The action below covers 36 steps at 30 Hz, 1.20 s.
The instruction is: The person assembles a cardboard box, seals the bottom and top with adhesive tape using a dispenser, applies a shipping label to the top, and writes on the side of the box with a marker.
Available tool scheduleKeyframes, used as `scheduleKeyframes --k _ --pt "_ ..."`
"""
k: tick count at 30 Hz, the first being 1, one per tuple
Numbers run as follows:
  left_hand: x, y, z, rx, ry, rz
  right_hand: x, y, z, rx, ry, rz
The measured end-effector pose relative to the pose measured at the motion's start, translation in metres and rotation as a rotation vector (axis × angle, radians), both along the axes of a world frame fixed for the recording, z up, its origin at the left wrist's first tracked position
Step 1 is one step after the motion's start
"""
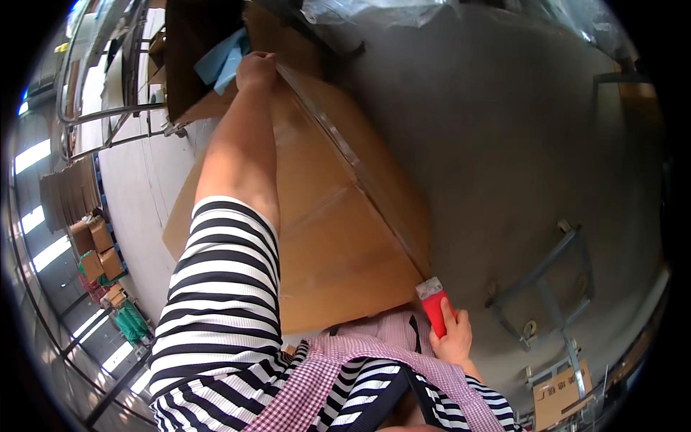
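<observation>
Striped black-and-white sleeve (216, 302) and pink checked apron (345, 360) fill my near view, over a large brown cardboard box (338, 237).
My left hand (255, 70) reaches along the box to its far top edge, fingers curled over that edge by a blue sheet (219, 61). My right hand (453, 338) is clenched around a red-handled cutter with a grey metal head (434, 301), head touching the box's near corner at the taped seam. Box lies tilted on grey concrete floor (504, 144); grey metal frame (547, 288) sits right, near.
</observation>
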<state>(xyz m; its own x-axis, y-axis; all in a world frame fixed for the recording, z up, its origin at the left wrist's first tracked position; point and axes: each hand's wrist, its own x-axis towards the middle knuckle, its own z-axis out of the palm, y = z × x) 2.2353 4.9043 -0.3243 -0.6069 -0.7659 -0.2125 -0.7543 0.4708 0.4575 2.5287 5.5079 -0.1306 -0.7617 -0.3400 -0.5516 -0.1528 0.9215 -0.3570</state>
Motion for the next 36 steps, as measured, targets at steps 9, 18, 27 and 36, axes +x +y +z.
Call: scheduleKeyframes --k 9,18,27,36 --pt "-0.017 0.013 -0.014 -0.147 -0.083 -0.021 -0.017 0.02 -0.037 -0.043 0.018 -0.022" --pt "0.075 0.164 0.008 -0.324 -0.22 -0.506 -0.013 0.023 -0.028 -0.05 0.05 -0.037" --pt "0.253 0.394 0.052 -0.111 -0.12 -1.101 0.037 0.036 -0.021 -0.057 0.091 -0.046" --pt "0.265 0.403 0.065 -0.105 -0.061 -1.095 0.073 0.073 0.011 0.19 0.129 0.067"
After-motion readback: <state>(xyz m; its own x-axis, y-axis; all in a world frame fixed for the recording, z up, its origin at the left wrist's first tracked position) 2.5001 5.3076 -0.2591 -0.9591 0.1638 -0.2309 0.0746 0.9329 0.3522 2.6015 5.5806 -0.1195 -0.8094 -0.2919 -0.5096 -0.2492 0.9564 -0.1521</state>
